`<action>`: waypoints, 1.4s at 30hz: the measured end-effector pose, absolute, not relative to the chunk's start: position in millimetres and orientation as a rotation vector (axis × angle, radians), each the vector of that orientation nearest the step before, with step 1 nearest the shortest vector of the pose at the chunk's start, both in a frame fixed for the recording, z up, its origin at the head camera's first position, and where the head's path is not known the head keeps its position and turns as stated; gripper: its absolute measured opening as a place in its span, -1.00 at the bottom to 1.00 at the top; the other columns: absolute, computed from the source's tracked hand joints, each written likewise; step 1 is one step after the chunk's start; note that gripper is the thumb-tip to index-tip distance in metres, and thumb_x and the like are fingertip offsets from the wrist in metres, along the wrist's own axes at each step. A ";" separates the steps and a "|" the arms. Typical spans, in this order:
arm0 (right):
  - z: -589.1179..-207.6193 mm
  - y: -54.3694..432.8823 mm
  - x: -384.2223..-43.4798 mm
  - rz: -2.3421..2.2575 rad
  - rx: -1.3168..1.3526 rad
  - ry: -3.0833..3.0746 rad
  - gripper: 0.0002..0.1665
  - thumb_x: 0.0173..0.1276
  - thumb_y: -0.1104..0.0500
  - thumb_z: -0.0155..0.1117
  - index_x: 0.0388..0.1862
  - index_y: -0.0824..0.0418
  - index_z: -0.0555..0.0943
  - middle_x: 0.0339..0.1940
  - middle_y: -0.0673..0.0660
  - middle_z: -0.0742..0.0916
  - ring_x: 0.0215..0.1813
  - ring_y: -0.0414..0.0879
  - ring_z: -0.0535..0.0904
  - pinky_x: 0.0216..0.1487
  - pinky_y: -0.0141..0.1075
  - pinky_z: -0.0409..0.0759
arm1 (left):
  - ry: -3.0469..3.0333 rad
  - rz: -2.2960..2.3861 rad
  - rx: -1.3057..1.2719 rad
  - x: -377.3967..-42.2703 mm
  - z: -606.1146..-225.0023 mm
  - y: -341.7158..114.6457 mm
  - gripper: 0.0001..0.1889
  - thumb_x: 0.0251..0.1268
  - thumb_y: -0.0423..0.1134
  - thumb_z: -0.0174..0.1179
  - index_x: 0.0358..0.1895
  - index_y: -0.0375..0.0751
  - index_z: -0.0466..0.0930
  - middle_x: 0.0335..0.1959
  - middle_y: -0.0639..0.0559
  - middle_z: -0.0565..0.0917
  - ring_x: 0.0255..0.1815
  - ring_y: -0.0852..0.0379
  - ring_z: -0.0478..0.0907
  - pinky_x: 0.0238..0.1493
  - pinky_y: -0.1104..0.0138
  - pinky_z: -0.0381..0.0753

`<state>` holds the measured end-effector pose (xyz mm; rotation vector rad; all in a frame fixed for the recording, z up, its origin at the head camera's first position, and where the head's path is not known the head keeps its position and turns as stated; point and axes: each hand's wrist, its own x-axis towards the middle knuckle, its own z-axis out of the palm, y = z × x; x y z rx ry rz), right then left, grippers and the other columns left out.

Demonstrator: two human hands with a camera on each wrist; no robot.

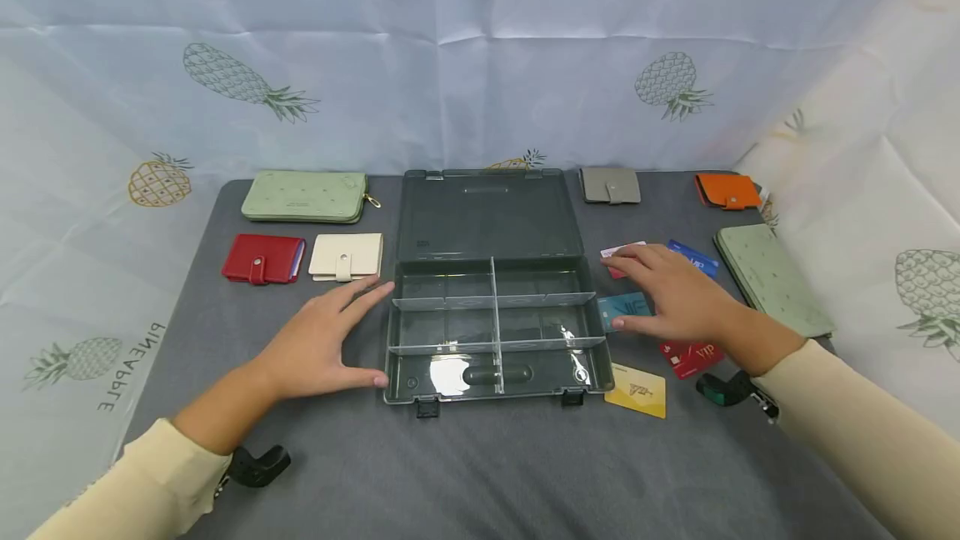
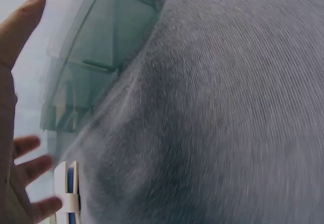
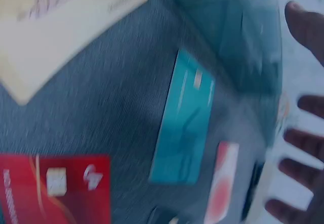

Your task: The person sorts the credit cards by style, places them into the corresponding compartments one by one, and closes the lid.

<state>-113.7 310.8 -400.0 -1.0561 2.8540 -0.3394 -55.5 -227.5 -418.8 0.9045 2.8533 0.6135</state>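
Between the fingers of the left hand (image 1: 318,344) and those of the right hand (image 1: 678,294) lies a translucent grey organizer box (image 1: 496,327) on a cloth-covered worktop (image 1: 495,473), apparently centred to suit both hands. Its lid (image 1: 491,219) is laid back beyond the fingers, which exposes six divided compartments. Left-hand fingers are spread, thumb well apart from index finger, and hold nothing; their tips lie at or just beside the box's left wall, though contact cannot be told. This wide span seems matched to the box's side. Just beyond these fingers is a cream card holder (image 1: 347,257); to its left, a red card holder (image 1: 258,258); farther off, a sage-green zip wallet (image 1: 303,197). Right-hand fingers, likewise parted and gripping nothing, hover above loose cards, which lie flat and separate, presumably for easy picking. A teal card (image 1: 621,307) is partly hidden by the thumb, a pink-and-white card (image 1: 621,252) by the fingertips; a blue card (image 1: 693,258) lies beyond the knuckles. Nearer the person than the thumb are a gold card (image 1: 637,392) and a red VIP card (image 1: 690,357). Beyond the right fingers stand off a grey card holder (image 1: 611,185) and an orange card holder (image 1: 727,190).
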 end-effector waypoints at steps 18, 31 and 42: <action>-431.5 334.4 -126.7 -0.599 -0.781 2.644 -0.36 0.18 0.24 0.70 0.25 0.21 0.66 0.20 0.17 0.70 0.18 0.13 0.56 0.22 0.18 0.59 | 2.477 1.521 0.655 -60.8 -467.8 -221.4 -0.11 0.13 -0.32 0.63 0.55 -0.21 0.40 0.30 -0.11 0.61 0.24 -0.03 0.58 0.18 0.36 0.44; -406.5 339.7 -149.3 -0.725 -0.569 2.483 -0.85 0.50 0.29 0.43 -0.09 0.13 0.61 -0.25 -0.01 0.62 -0.19 -0.05 0.52 -0.17 -0.22 0.50 | 2.387 1.594 0.597 -62.9 -476.7 -219.0 -0.11 0.16 -0.32 0.60 0.59 -0.15 0.37 0.36 -0.13 0.58 0.34 -0.08 0.50 0.24 0.36 0.36; -353.3 325.1 -191.4 -0.800 -0.569 2.424 -0.93 0.62 0.24 0.30 -0.03 0.22 0.63 -0.29 0.09 0.65 -0.27 0.00 0.53 -0.22 -0.22 0.49 | 2.373 1.610 0.579 -61.1 -476.3 -223.6 -0.09 0.17 -0.34 0.60 0.60 -0.12 0.36 0.42 -0.12 0.55 0.39 0.06 0.48 0.29 0.39 0.35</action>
